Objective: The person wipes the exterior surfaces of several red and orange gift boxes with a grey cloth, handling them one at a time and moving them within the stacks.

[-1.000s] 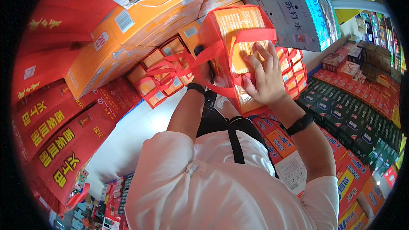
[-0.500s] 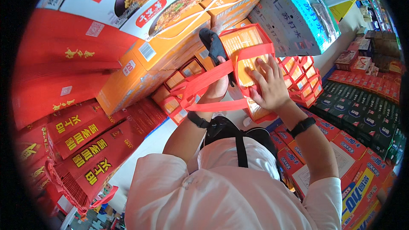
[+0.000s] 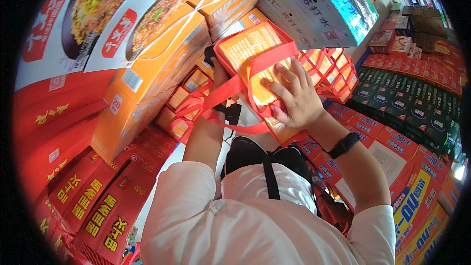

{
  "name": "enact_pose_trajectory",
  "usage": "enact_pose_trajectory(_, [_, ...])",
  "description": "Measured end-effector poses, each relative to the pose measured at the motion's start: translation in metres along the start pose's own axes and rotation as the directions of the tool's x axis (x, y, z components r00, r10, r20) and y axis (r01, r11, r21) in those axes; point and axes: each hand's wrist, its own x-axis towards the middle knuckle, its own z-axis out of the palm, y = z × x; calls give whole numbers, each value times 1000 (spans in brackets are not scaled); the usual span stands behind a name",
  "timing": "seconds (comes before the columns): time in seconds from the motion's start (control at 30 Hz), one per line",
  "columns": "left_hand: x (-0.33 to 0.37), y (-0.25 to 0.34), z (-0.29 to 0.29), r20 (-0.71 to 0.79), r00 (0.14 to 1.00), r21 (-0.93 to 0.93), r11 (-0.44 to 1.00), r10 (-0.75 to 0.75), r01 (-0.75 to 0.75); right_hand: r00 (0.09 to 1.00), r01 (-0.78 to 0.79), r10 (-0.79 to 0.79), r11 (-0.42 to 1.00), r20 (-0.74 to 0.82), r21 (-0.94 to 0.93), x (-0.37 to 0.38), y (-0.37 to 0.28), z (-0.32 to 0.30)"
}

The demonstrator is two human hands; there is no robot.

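A red carry bag [image 3: 230,68] with an orange carton [image 3: 248,45] inside is tilted in front of me. My right hand [image 3: 298,97] lies on the carton's face, fingers spread, thumb near the bag's edge. A red strap [image 3: 274,58] crosses over the carton close to the fingertips. My left hand [image 3: 219,74] is at the bag's left side and mostly hidden behind it; its fingers do not show. A small black thing [image 3: 210,55], too covered to identify, pokes out by that hand. More red strap [image 3: 223,93] hangs across my left forearm.
Stacked orange cartons [image 3: 162,64] stand at the left, with red gift bags [image 3: 105,211] below them. Behind my hands is a large grey-blue carton [image 3: 314,14]. More red-edged orange packs [image 3: 336,71] sit beyond the bag. Red boxes [image 3: 378,162] and dark green boxes [image 3: 402,100] line the right.
The red bag has shifted left in view and its carton face shows more fully. My left hand and the black thing have slipped mostly behind the bag. My right hand stays on the carton.
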Motion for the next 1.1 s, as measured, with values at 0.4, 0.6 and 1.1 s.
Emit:
enact_pose_trajectory(0.4, [-83,-49,-18,12,992,138,983,122,-123,999,12,-11,1000,-51,24,2,-6,5])
enact_pose_trajectory(0.6, [-165,-31,133,389,921,153,986,8,-73,995,15,-16,1000,-101,-12,-4,2,2])
enact_pose_trajectory(1.1, [-221,-44,141,-87,948,556,804,307,-210,924,106,-163,978,346,177,-12,-51,-36])
